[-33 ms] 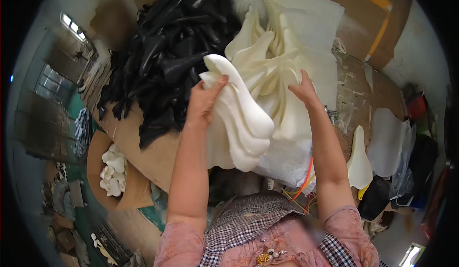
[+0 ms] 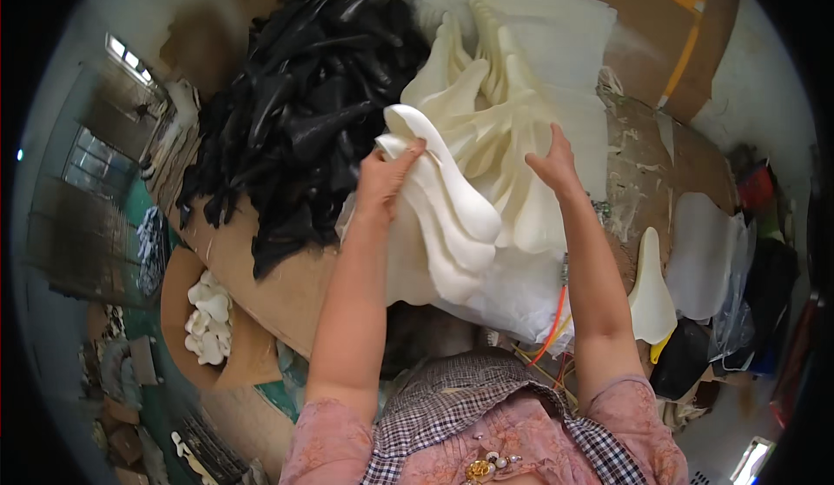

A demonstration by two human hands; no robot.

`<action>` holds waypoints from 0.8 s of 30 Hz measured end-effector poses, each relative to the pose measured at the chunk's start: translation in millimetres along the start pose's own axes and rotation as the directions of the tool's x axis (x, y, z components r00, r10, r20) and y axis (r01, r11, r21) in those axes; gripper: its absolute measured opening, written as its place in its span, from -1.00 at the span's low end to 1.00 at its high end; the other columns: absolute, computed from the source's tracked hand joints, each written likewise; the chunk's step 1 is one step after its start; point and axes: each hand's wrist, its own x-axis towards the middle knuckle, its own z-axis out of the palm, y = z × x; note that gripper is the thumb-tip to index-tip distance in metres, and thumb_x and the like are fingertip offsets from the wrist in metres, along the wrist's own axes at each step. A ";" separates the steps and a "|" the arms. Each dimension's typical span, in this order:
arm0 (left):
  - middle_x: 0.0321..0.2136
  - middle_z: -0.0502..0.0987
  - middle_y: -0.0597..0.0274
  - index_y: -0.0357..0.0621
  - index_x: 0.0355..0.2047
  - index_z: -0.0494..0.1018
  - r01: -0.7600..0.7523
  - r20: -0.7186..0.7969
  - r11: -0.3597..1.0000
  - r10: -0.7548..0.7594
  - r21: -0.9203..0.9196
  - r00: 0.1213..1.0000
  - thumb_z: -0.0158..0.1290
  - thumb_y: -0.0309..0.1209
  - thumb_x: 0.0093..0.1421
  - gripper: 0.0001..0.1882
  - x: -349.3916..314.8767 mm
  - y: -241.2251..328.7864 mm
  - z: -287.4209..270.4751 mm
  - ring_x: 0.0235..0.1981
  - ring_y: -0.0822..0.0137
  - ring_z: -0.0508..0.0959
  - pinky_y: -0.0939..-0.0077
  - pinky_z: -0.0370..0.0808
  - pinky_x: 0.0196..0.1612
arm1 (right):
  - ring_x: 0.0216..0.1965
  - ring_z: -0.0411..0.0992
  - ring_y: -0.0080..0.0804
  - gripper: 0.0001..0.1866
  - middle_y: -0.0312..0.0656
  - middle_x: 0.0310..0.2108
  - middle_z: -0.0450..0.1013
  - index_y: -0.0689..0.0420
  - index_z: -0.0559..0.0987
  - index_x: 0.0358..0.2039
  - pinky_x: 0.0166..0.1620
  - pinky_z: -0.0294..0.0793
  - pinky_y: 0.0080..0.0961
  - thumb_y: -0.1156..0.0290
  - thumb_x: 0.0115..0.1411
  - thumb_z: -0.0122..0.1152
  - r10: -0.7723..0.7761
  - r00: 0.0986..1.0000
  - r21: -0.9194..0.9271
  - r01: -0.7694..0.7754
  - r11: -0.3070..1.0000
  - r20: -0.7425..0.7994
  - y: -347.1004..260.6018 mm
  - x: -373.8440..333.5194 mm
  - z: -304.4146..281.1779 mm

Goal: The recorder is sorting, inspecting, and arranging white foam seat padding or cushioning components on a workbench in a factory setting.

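My left hand (image 2: pixel 391 181) is closed on the narrow ends of several white foam saddle pads (image 2: pixel 447 202). They hang fanned over one another, with their broad rounded ends down and to the right. A pile of cream saddle pads (image 2: pixel 530 137) lies just behind them, overlapping on white sheeting. At the right side of that pile, my right hand (image 2: pixel 554 159) is open, thumb and fingers apart, with nothing in it. Whether it touches the pile I cannot tell. To the left is a big heap of glossy black saddle-shaped pieces (image 2: pixel 321 120).
A cardboard box (image 2: pixel 178 311) with white pieces stands at the lower left. One cream saddle pad (image 2: pixel 651 298) stands beyond my right forearm, near dark bags (image 2: pixel 682 359) and clear plastic (image 2: pixel 734 328). An orange cord (image 2: pixel 556 320) hangs at the table's near edge.
My left hand and the pads in it have shifted slightly right and tilted a little. My right hand stays nearly in place, still open.
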 end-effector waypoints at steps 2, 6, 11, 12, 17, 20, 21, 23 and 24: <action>-0.31 0.56 0.18 -0.31 -0.16 0.46 0.026 -0.008 0.999 -0.026 0.048 1.000 0.36 -0.25 -0.10 -0.45 43.4 -47.0 20.4 -0.35 0.39 0.54 0.50 0.47 -0.24 | 0.14 0.15 0.01 -0.37 0.03 0.07 0.27 0.15 0.35 0.08 0.16 0.18 -0.20 0.32 -0.06 0.24 -0.334 0.901 -0.296 0.250 0.922 -0.278 0.9 -4.7 -4.2; -0.35 0.56 0.19 -0.29 -0.21 0.49 0.019 -0.144 0.977 0.012 0.215 0.990 0.35 -0.29 -0.10 -0.52 83.0 -81.8 56.7 -0.35 0.38 0.55 0.51 0.47 -0.25 | 0.04 0.28 -0.04 -0.46 0.00 -0.05 0.38 0.15 0.42 0.00 0.10 0.28 -0.27 0.31 -0.04 0.26 -0.369 0.920 -0.088 0.360 0.929 -0.131 -0.9 -19.5 -5.5; -0.43 0.51 0.28 -0.25 -0.27 0.48 0.087 -0.021 0.995 -0.086 0.046 0.996 0.29 -0.37 -0.01 -0.67 86.8 -80.1 51.0 -0.40 0.41 0.51 0.58 0.45 -0.27 | -0.08 0.39 -0.11 -0.46 -0.04 -0.16 0.46 0.14 0.45 -0.04 -0.04 0.40 -0.27 0.19 -0.04 0.30 -0.319 0.944 -0.106 0.327 0.939 0.089 -22.3 -17.7 39.1; -0.44 0.51 0.29 -0.24 -0.29 0.49 0.052 -0.020 0.998 -0.052 0.033 0.998 0.27 -0.39 0.01 -0.71 84.2 -80.4 51.3 -0.40 0.43 0.50 0.60 0.44 -0.27 | -0.07 0.39 -0.11 -0.43 -0.05 -0.14 0.45 0.11 0.41 0.00 -0.02 0.39 -0.27 0.19 -0.03 0.30 -0.158 0.956 -0.190 0.208 0.960 0.248 -37.4 -16.0 39.7; -0.50 0.47 0.37 -0.28 -0.33 0.50 -0.106 -0.224 0.994 0.101 -0.010 0.969 0.27 -0.43 0.00 -0.74 72.5 -79.7 12.5 -0.49 0.53 0.41 0.65 0.36 -0.39 | -0.05 0.40 -0.11 -0.38 -0.03 -0.10 0.45 0.05 0.33 0.07 -0.02 0.39 -0.27 0.24 -0.04 0.26 0.091 0.891 -0.396 0.104 0.912 0.445 -20.2 -7.1 61.8; -0.43 0.53 0.25 -0.30 -0.33 0.48 -0.059 -0.314 0.968 -0.022 -0.245 0.949 0.23 -0.44 0.04 -0.77 80.5 -75.0 -16.9 -0.43 0.46 0.48 0.58 0.43 -0.33 | -0.06 0.38 -0.06 -0.31 -0.01 -0.13 0.45 0.08 0.27 0.13 -0.05 0.40 -0.20 0.24 -0.04 0.23 0.147 0.876 -0.296 -0.005 0.955 0.459 -8.5 -2.4 61.2; -0.41 0.54 0.22 -0.31 -0.34 0.47 -0.067 -0.354 0.956 -0.041 -0.287 0.934 0.22 -0.45 0.05 -0.78 84.6 -72.9 -23.8 -0.42 0.44 0.50 0.55 0.45 -0.32 | -0.06 0.38 -0.06 -0.31 -0.01 -0.13 0.45 0.08 0.27 0.13 -0.05 0.40 -0.20 0.24 -0.04 0.23 0.151 0.872 -0.309 0.000 0.951 0.465 -16.5 -4.5 64.7; -0.40 0.54 0.18 -0.31 -0.37 0.45 -0.041 -0.388 0.956 -0.079 -0.291 0.918 0.22 -0.47 0.03 -0.79 102.1 -69.7 -22.6 -0.41 0.38 0.51 0.52 0.46 -0.31 | -0.06 0.38 -0.02 -0.23 0.04 -0.11 0.43 0.10 0.20 0.19 -0.03 0.40 -0.20 0.25 -0.06 0.23 -0.031 0.905 -0.271 0.160 0.949 0.425 -31.2 -12.9 71.4; -0.40 0.54 0.16 -0.31 -0.38 0.45 -0.048 -0.410 0.960 -0.072 -0.275 0.909 0.23 -0.48 0.01 -0.78 115.0 -71.1 -22.5 -0.41 0.36 0.52 0.51 0.47 -0.31 | -0.07 0.38 -0.01 -0.18 0.07 -0.12 0.42 0.09 0.13 0.22 -0.02 0.39 -0.21 0.27 -0.07 0.22 0.004 0.878 -0.378 0.201 0.904 0.478 -43.3 -20.5 76.9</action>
